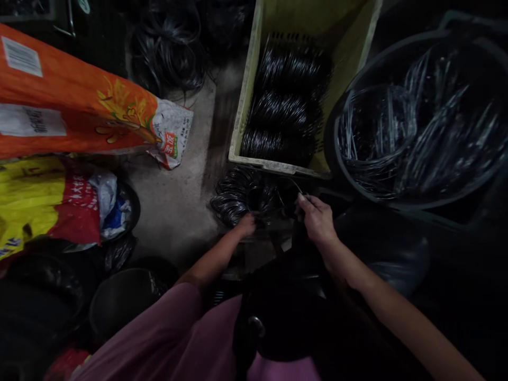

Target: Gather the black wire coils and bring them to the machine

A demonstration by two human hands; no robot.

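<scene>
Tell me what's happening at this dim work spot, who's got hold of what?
A seated person works over a pile of black wire rings on the floor. The left hand rests on the pile; the right hand pinches a thin wire piece. Behind them a yellow crate holds rows of stacked black rings, and a dark tub on the right holds shiny loose coils. Printed sacks lie to the left.

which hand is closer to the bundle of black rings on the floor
Left. The left hand rests on the near edge of the bundle of black rings. The right hand is off to its right, apart from it, pinching a thin wire.
</scene>
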